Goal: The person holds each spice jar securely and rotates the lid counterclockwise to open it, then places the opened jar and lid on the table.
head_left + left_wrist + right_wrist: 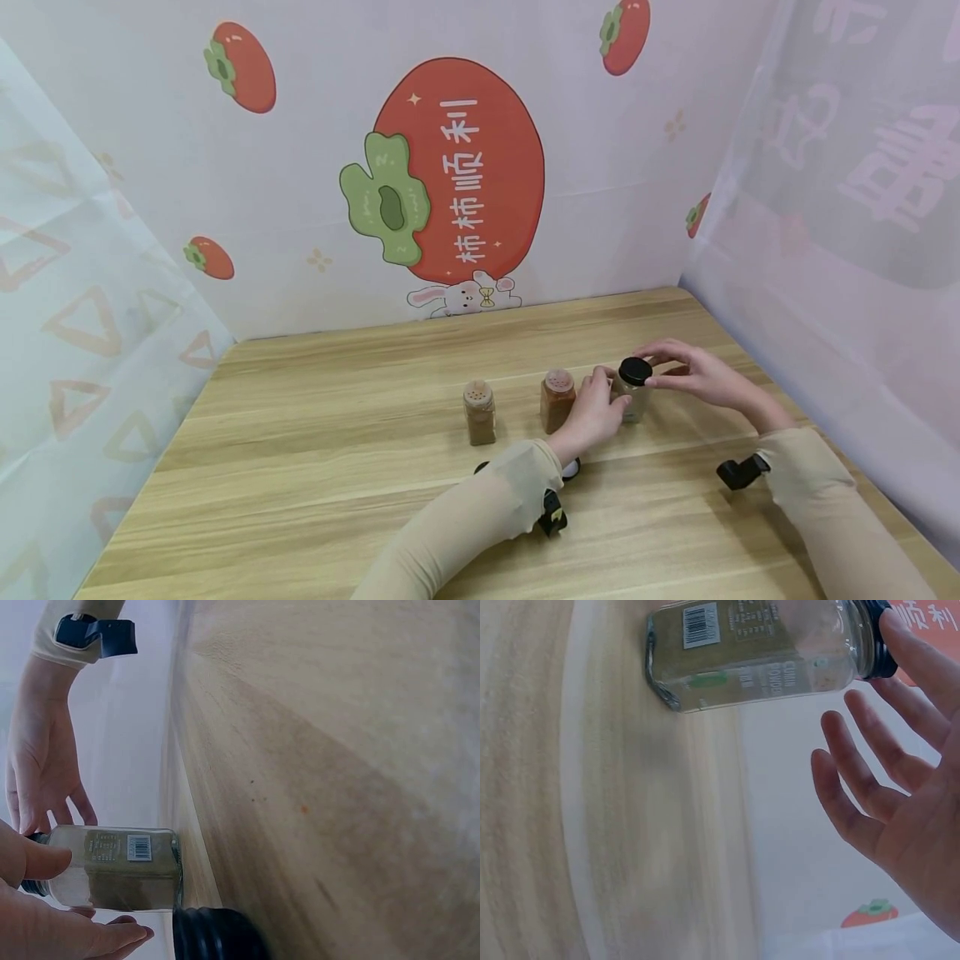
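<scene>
A clear glass spice jar (633, 406) with a black screw lid (635, 371) stands upright at the right of the table. It holds brownish powder, and a barcode label (139, 847) shows on its side. My left hand (595, 414) holds the jar's body, thumb on one side and fingers on the other. From the right, my right hand (693, 375) pinches the lid with thumb and forefinger; its other fingers (847, 780) are spread away from the glass. Left of the jar stand two lidless spice jars with perforated tops, one reddish (558, 408), one brown (479, 421).
Near my left wrist, a black lid (572, 469) lies on the wooden table (300, 467), and a second dark piece (482, 467) peeks out behind the sleeve. A printed cloth (615, 167) hangs behind the table and along its sides.
</scene>
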Demonstrator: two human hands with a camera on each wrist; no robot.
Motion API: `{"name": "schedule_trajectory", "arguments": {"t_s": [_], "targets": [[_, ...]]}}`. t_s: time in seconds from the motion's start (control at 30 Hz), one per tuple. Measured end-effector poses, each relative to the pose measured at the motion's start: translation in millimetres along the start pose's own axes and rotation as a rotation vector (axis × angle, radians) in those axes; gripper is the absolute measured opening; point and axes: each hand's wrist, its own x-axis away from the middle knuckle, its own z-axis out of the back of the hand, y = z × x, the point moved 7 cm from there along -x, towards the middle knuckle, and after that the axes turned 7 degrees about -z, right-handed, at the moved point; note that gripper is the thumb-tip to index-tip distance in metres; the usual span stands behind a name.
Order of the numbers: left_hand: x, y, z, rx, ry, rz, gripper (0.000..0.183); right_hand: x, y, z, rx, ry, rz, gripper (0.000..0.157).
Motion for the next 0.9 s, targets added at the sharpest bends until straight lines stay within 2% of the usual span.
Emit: {"name": "schedule_trajectory", "arguments": {"t_s": [0.2, 0.43, 0.73, 0.9], "targets": [[0.8, 0.2, -0.4, 0.013, -0.008, 0.008, 0.038, 1.2, 1.5, -1.2, -0.024, -0.042, -0.023, 0.040], [1.0, 0.6, -0.6, 0.008, -0.001, 0.001, 0.037, 6.3, 2.2, 0.2, -0.066, -0.023, -0.021, 0.045], [0.1, -0.7, -1.2, 0.010, -0.010, 0.005, 0.039, 9.3, 8.2, 0.3, -0.056, 0.083, -0.114, 0.033], [0.2, -1.1, -0.9, 0.016, -0.010, 0.013, 0.038, 8.0, 5.7, -3.6, 0.001, 0.146, -0.121, 0.034]]}}
